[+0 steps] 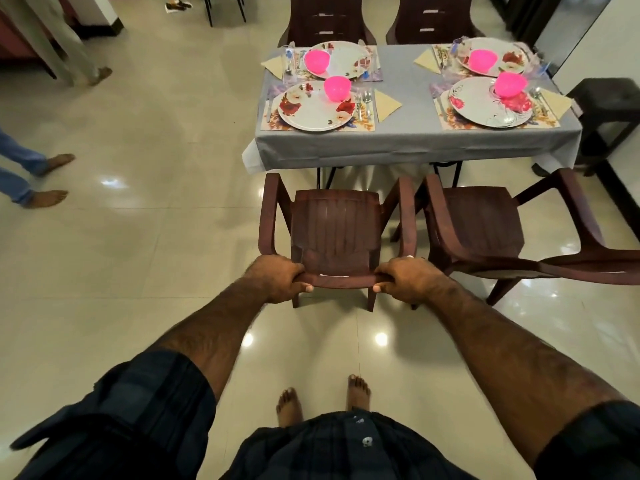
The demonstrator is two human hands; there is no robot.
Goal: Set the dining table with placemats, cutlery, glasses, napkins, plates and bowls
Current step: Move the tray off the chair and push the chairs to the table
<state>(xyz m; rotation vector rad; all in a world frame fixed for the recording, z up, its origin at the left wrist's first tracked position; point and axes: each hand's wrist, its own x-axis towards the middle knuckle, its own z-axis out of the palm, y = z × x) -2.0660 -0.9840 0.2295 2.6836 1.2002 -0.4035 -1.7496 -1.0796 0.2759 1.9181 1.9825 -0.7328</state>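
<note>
Head view: the dining table (415, 143) carries four settings, each with a placemat, floral plate, pink bowl, cutlery and napkin. At its near edge stands a brown plastic armchair (336, 230), seat facing the table. The left hand (277, 278) and right hand (405, 278) both grip its top rail, fingers curled over it. Pushed too hard, the chair could catch the overhanging tablecloth (287, 157) or knock the table, sliding the near-left plate (317, 107) and tipping its pink bowl (337, 88).
</note>
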